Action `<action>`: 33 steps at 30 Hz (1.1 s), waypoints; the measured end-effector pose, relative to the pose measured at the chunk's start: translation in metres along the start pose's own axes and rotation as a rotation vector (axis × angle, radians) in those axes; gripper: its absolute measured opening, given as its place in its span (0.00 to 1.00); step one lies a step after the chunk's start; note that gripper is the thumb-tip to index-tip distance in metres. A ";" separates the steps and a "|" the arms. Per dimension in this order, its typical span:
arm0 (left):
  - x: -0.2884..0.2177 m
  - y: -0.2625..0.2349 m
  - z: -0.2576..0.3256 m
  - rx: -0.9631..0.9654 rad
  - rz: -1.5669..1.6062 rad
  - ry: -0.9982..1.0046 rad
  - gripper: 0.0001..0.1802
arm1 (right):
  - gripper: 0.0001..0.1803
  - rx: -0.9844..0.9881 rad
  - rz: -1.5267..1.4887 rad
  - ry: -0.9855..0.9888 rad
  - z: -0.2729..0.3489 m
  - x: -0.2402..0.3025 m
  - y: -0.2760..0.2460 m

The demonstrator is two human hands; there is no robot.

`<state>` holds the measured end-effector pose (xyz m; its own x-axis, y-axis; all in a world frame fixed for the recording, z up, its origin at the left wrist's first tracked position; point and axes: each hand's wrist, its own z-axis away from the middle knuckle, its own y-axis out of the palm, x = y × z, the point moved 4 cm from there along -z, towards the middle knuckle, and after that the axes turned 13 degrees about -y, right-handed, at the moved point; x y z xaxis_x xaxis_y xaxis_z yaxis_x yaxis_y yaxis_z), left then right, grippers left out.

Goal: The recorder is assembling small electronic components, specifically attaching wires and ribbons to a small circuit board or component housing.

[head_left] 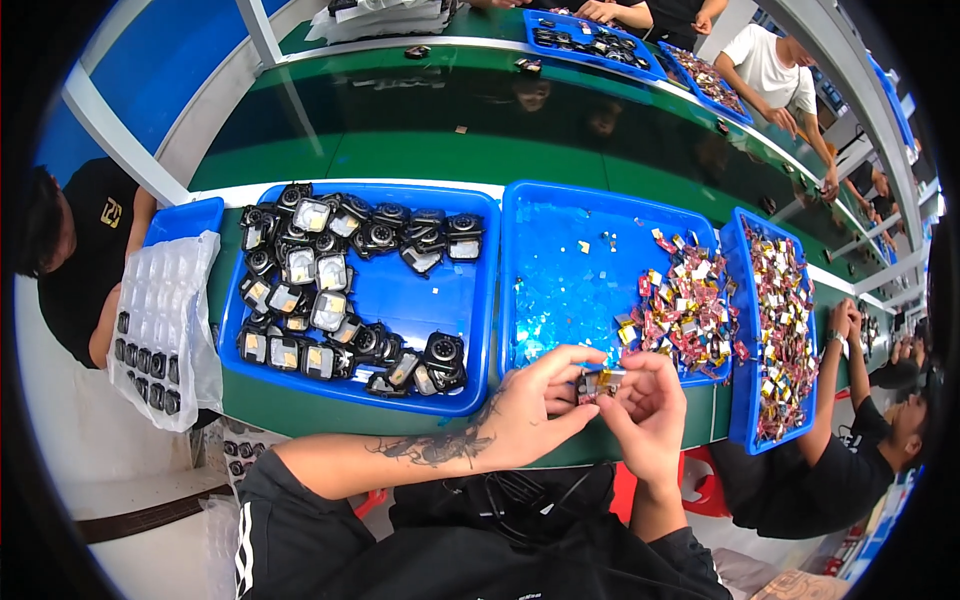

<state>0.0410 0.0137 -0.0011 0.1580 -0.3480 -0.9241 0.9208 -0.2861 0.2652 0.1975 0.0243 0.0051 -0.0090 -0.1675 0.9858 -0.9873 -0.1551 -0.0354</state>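
Both my hands meet over the near edge of the middle blue tray (512, 290), gripping one small electronic part (598, 386) between them. The part looks dark and reddish, with a yellowish bit on its upper right side; the fingertips hide some of it. My left hand (545, 408) pinches its left side. On the other side, the thumb and fingers of my right hand (648, 408) close on it. Inside the middle tray, a heap of small red circuit boards (685, 305) with white and yellow pieces lies at the right.
To the left, a blue tray (415, 310) holds many black watch-like cases (330, 310). A narrower blue tray (742, 400) of circuit boards stands at the right. Beyond runs a green conveyor belt (450, 130). White moulded trays (150, 320) lie at far left. Co-workers sit on both sides and opposite.
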 end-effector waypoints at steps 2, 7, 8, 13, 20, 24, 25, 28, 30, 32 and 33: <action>-0.003 0.004 0.000 0.020 -0.004 -0.022 0.27 | 0.23 0.012 0.006 -0.013 0.005 0.006 -0.005; -0.008 0.011 0.008 -0.115 -0.184 0.131 0.27 | 0.23 0.058 -0.082 0.049 -0.006 0.024 -0.026; -0.006 0.006 0.010 -0.199 -0.247 0.286 0.25 | 0.23 0.083 -0.103 0.060 -0.018 0.033 -0.033; -0.018 0.005 0.025 -0.274 -0.730 0.831 0.09 | 0.14 -0.003 -0.051 -0.706 -0.098 0.198 -0.058; -0.019 0.015 0.039 -0.136 -1.020 1.194 0.10 | 0.15 -0.324 0.230 -0.742 -0.260 0.365 -0.141; -0.027 0.018 0.044 -0.244 -1.072 1.342 0.16 | 0.14 -0.534 0.625 -0.573 -0.328 0.365 -0.184; -0.026 0.018 0.044 -0.184 -1.183 1.237 0.16 | 0.14 -0.535 0.625 -0.576 -0.338 0.361 -0.195; -0.017 0.017 0.038 -0.073 -1.143 1.211 0.19 | 0.09 -0.471 0.599 -0.471 -0.350 0.348 -0.227; -0.017 0.023 0.034 -0.007 -1.177 1.190 0.18 | 0.08 -0.409 0.397 -0.473 -0.345 0.349 -0.226; -0.027 0.023 0.039 -0.073 -1.098 1.284 0.18 | 0.08 -0.346 0.362 -0.481 -0.347 0.349 -0.179; -0.023 0.023 0.038 -0.034 -1.135 1.276 0.18 | 0.06 -0.331 0.341 -0.519 -0.346 0.351 -0.156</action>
<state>0.0449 -0.0191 0.0371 -0.3846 0.8878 -0.2526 0.7679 0.1559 -0.6213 0.2931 0.3264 0.4129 -0.3307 -0.6096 0.7205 -0.9402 0.2792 -0.1952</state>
